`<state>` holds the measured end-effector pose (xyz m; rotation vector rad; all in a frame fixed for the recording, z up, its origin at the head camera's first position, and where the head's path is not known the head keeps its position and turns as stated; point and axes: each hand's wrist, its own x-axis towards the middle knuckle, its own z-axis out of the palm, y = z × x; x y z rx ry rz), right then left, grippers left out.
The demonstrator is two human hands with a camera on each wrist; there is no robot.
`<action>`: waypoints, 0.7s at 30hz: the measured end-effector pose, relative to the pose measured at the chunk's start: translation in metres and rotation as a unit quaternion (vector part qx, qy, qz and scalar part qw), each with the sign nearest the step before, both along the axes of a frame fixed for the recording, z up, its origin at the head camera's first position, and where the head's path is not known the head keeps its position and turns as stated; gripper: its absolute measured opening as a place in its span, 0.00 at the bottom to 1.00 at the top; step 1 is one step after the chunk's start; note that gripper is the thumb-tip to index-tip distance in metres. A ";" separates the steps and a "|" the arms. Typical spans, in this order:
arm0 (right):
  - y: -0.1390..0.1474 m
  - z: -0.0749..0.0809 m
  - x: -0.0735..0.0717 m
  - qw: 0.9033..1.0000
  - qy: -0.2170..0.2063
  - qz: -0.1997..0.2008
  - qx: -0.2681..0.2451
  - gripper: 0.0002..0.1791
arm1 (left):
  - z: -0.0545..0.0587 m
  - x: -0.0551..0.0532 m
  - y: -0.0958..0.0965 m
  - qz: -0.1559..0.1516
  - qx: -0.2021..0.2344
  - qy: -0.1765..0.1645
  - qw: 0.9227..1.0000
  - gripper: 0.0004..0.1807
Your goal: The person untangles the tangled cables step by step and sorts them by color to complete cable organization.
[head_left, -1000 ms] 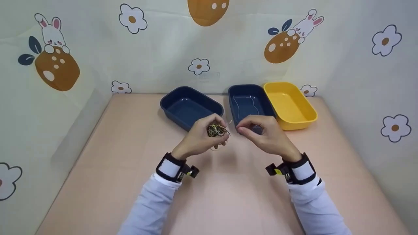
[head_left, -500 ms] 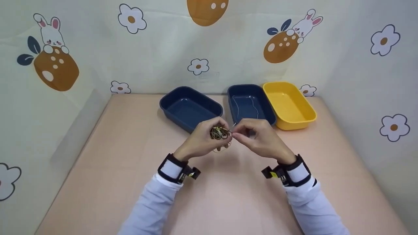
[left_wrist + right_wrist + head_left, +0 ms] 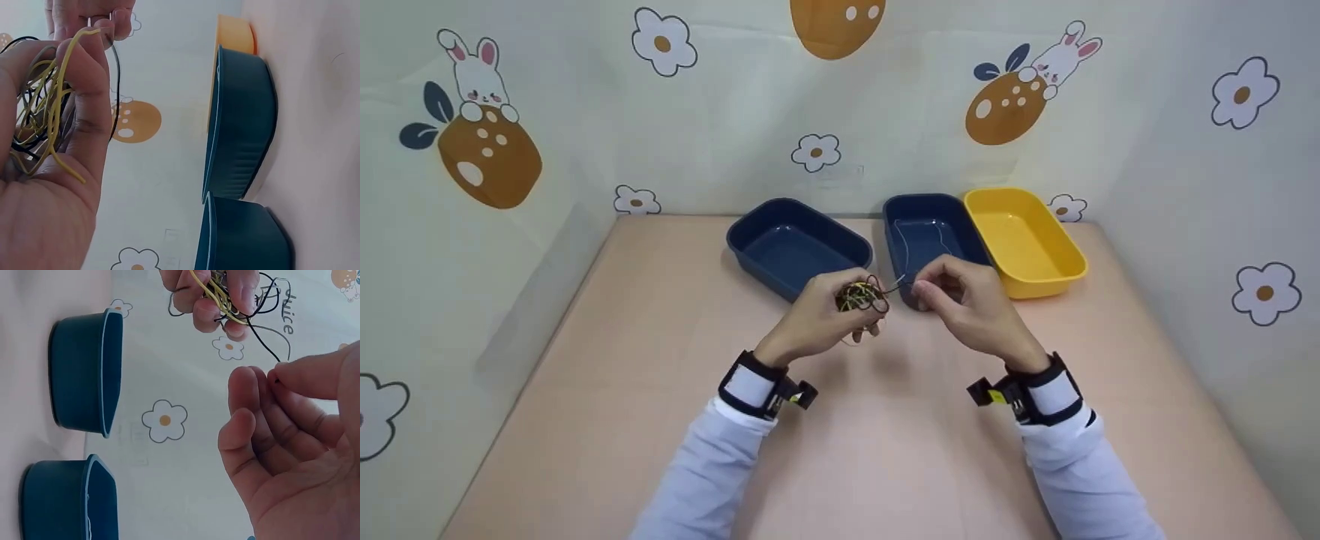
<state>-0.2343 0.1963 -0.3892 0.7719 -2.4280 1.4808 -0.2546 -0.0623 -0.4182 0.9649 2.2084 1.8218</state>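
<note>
My left hand (image 3: 825, 315) holds a tangled bundle of thin wires (image 3: 856, 298), yellow, black and grey, with its fingers curled round it. In the left wrist view the yellow wire (image 3: 59, 101) loops out over the fingers. My right hand (image 3: 971, 307) is to the right, in front of the middle bin. Between thumb and forefinger it pinches the end of a black wire (image 3: 263, 343), which runs taut from the bundle. A grey wire (image 3: 284, 336) curves out beside it.
A dark blue bin (image 3: 799, 244) stands behind my left hand. A second dark blue bin (image 3: 894, 247), with thin pale wires (image 3: 906, 247) inside, stands behind my right hand. A yellow bin (image 3: 1027, 240) adjoins it on the right. A patterned cloth wall (image 3: 735, 112) rises behind the table.
My right hand came in to the bundle, took hold of a black wire and drew back to the right, pulling a length of it out. My left hand shifted only slightly.
</note>
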 end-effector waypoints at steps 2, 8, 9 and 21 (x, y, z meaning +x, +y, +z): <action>0.001 0.000 0.000 1.000 0.003 -0.012 0.006 0.03 | 0.001 -0.001 -0.001 0.002 0.004 0.007 1.000 0.04; 0.011 0.002 -0.003 0.997 0.043 -0.061 0.026 0.03 | 0.003 -0.004 -0.007 0.017 0.014 0.020 1.000 0.04; 0.013 0.002 -0.003 0.996 0.049 -0.069 0.024 0.03 | 0.003 -0.004 -0.008 0.021 0.015 0.021 0.999 0.05; 0.028 0.003 -0.010 0.988 0.085 -0.126 0.037 0.03 | 0.004 -0.005 -0.013 -0.014 0.008 0.000 1.000 0.08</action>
